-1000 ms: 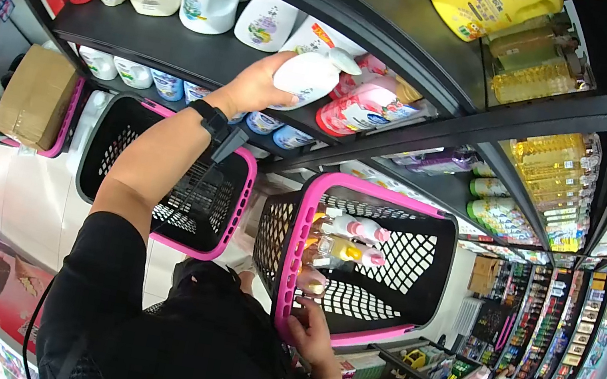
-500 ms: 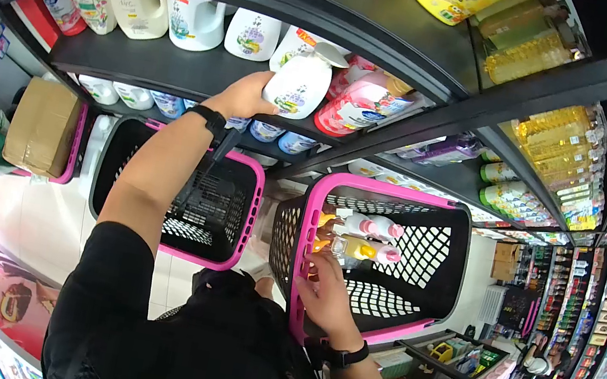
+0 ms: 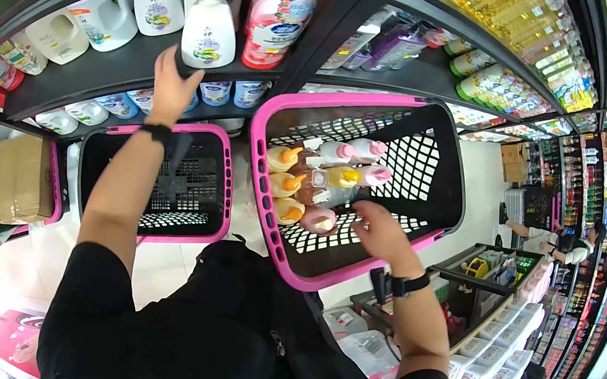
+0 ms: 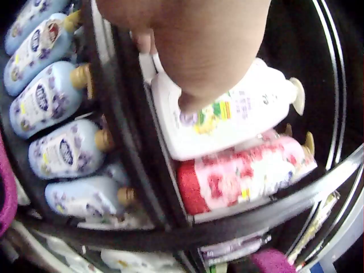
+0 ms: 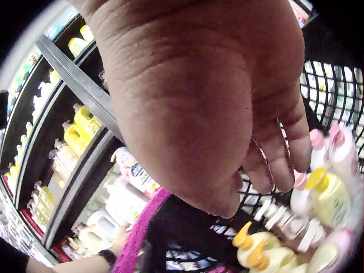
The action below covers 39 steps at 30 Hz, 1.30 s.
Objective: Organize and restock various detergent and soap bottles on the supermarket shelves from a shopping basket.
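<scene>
At the shelf edge my left hand (image 3: 172, 89) is just below a white pump bottle (image 3: 210, 31) with a fruit-and-flower label, which stands upright. A dark gap shows between its thumb and fingers; in the left wrist view the thumb overlaps the white bottle's label (image 4: 213, 118). My right hand (image 3: 383, 234) hangs over the large pink-rimmed black basket (image 3: 270, 224), palm down, fingers loosely bent and holding nothing. Beside those fingers lie several bottles in the basket, among them yellow ones with orange pumps (image 3: 284, 184) and a yellow-capped bottle (image 3: 341, 177).
Red-and-pink bottles (image 3: 273, 30) stand right of the white pump bottle, and white jugs (image 3: 110, 21) line the shelf to its left. Blue bottles (image 3: 215, 93) fill the shelf below. A second pink-rimmed basket (image 3: 224, 192) and a cardboard box (image 3: 21, 180) are at left. A person (image 3: 565, 245) is down the aisle.
The white pump bottle, gripped and tilted earlier, stands upright on the shelf with my left hand lower. My right hand has moved from the basket's rim over its inside. The view has turned right.
</scene>
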{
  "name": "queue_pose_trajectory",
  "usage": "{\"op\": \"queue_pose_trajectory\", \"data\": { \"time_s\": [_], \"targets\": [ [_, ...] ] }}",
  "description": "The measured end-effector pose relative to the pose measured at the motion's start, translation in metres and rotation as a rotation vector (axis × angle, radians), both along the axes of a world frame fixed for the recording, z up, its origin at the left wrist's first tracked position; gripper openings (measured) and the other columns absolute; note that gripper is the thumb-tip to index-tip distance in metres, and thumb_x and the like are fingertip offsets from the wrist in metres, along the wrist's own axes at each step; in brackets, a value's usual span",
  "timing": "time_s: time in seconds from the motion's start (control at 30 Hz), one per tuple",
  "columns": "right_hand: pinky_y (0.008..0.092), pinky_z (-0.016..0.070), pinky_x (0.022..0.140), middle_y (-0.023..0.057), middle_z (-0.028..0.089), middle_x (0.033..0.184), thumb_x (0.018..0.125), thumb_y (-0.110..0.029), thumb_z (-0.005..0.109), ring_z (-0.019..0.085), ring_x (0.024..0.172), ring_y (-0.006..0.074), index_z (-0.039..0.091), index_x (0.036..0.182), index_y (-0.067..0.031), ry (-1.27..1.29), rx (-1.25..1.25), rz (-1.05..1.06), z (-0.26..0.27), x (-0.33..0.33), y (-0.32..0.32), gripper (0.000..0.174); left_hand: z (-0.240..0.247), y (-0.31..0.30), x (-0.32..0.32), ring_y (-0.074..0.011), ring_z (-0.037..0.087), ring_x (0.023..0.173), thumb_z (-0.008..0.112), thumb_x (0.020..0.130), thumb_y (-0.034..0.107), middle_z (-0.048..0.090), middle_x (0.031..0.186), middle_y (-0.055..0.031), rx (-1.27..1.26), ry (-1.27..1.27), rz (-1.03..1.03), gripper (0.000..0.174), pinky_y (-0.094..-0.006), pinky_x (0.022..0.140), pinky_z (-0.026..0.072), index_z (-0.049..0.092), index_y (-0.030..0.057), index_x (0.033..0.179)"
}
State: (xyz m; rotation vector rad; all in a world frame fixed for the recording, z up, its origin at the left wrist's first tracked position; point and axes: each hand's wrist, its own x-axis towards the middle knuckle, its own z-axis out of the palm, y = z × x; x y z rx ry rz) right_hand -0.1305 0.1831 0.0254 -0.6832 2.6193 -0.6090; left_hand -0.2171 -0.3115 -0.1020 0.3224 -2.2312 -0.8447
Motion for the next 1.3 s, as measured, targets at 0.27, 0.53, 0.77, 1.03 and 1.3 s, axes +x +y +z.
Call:
{"op": "queue_pose_trajectory", "data": {
  "time_s": [0.27,0.53,0.77,1.03,1.3],
  "targets": [
    [0.0447,0.0524,0.088,0.0206,0.068,0.109,0.077,-0.023,0.073,0.066,0.102,0.0363,0.058,0.125,-0.0052,-0.067,0.362,0.098,-0.06,-0.111,0.065,0.053,-0.052,0.144,0.215,-0.0358,0.063,0.105,0.069,0.086,0.013,0.064,0.112,-0.022,0.488,-0.676,-0.226,0.042,-0.0408,0.094,0.0498,0.056,-0.0038,0.122],
    [0.0473,0.0511,0.091,0.0222,0.069,0.108,0.081,-0.022,0.066,0.065,0.106,0.0372,0.063,0.113,-0.0051,-0.003,0.463,0.362,-0.186,-0.154,0.043,0.036,0.013,0.188,0.316,-0.0173,0.066,0.086,0.066,0.091,0.012,0.069,0.095,-0.011,0.564,-0.692,-0.041,0.023,-0.0301,0.079,0.0522,0.063,-0.001,0.11],
    [0.0461,0.0539,0.087,0.0185,0.071,0.111,0.094,-0.018,0.05,0.07,0.103,0.0319,0.065,0.116,-0.0063,0.133,0.732,0.341,-0.2,-0.143,0.023,0.029,0.065,0.252,0.312,-0.0219,0.068,0.086,0.066,0.09,0.013,0.07,0.097,-0.0139,0.504,-0.525,0.184,0.024,-0.0324,0.077,0.0538,0.064,-0.0007,0.11],
    [0.0458,0.0553,0.077,0.0181,0.072,0.095,0.08,-0.017,0.059,0.07,0.089,0.0337,0.07,0.1,-0.0067,0.199,0.406,0.674,-0.157,-0.154,0.054,0.025,0.126,0.3,0.267,-0.0295,0.065,0.105,0.072,0.085,0.01,0.066,0.113,-0.017,0.235,-0.41,-0.073,0.053,-0.0372,0.091,0.0517,0.049,-0.0013,0.132],
    [0.0508,0.053,0.066,0.018,0.067,0.073,0.077,-0.03,0.064,0.068,0.073,0.0385,0.064,0.089,-0.0038,0.382,0.135,0.684,0.073,-0.117,0.073,0.029,0.146,0.349,0.16,-0.0393,0.052,0.122,0.08,0.074,0.023,0.056,0.128,-0.0217,-0.05,-0.402,-0.465,0.077,-0.0453,0.104,0.0422,0.044,0.0048,0.14]
  ]
}}
